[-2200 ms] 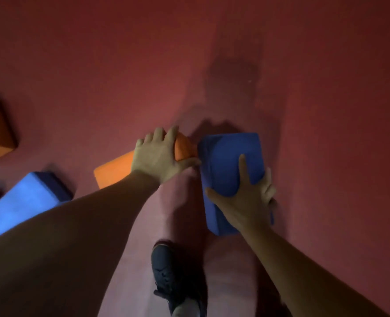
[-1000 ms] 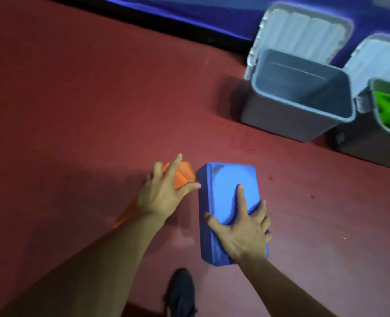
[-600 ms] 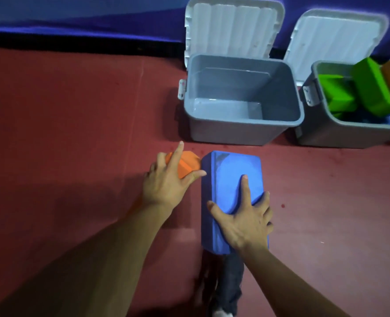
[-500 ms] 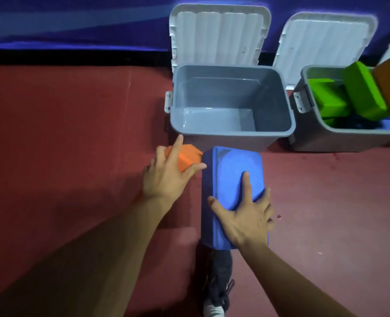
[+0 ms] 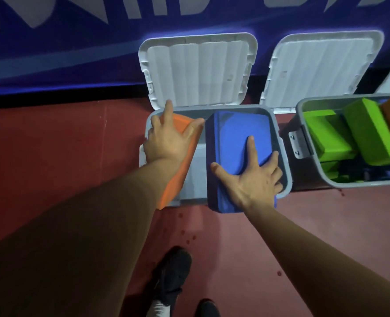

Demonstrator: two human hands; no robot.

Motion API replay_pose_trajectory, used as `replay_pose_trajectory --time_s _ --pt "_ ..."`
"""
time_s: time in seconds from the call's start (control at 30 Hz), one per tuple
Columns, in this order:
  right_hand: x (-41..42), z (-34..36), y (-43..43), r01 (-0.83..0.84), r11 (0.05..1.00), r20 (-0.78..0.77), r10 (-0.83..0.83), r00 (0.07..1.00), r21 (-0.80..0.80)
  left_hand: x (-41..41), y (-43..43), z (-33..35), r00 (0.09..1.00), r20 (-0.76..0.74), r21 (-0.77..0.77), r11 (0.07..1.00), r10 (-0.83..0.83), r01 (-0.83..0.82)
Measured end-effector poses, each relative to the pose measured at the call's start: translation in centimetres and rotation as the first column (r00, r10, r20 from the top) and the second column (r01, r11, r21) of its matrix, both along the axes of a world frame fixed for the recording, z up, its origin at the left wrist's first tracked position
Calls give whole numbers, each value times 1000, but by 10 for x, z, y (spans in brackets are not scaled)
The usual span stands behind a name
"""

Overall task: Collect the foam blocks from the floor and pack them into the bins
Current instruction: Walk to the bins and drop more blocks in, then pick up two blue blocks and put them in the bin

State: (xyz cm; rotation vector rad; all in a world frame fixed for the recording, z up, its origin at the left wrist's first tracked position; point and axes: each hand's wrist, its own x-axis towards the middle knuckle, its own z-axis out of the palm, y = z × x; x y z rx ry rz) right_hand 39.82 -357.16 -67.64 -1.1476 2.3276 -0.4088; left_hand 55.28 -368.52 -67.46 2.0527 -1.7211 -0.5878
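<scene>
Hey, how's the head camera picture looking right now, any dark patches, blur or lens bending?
Head view: the blue block, orange block and green blocks are brightly lit, while the left arm and shoe sit in shadow; wide-angle distortion bows the base of the wall and splays the lids apart; the far right edge looks soft.

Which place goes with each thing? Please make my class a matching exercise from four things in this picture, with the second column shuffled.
Things
1 orange block
2 blue block
3 green blocks
4 white lid

Places
a in the right bin
b gripped by the right hand
c standing open behind the near bin
d gripped by the left hand

Pairs: 1-d, 2-b, 3-a, 4-c
</scene>
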Motion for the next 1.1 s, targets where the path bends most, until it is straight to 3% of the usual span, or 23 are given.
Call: replay_pose_trajectory --time_s 0.17,0.27,0.4,0.6,0.83,1.0,1.1 --pt "1 -30 -55 -18 1000 25 17 1000 20 -17 -32 -41 999 -52 57 998 -12 15" --pt "11 -51 -66 -27 998 35 25 999 62 -10 -31 -65 987 51 146 979 -152 143" --pt "22 -67 -62 -34 988 34 29 999 151 -12 -28 -79 923 192 140 940 -334 311" --pt "-22 -62 -46 74 992 -15 -73 997 98 -82 -35 -79 815 162 132 830 -557 541" --pt "-117 -41 80 444 889 -41 -442 896 114 -191 40 -54 452 218 96 480 -865 872" --pt "-165 -25 223 679 727 -70 -676 734 101 -291 173 -30 90 269 142 132 -959 981" --pt "-178 -22 333 791 601 -69 -790 609 113 -328 280 -23 -79 275 139 -42 -958 989"
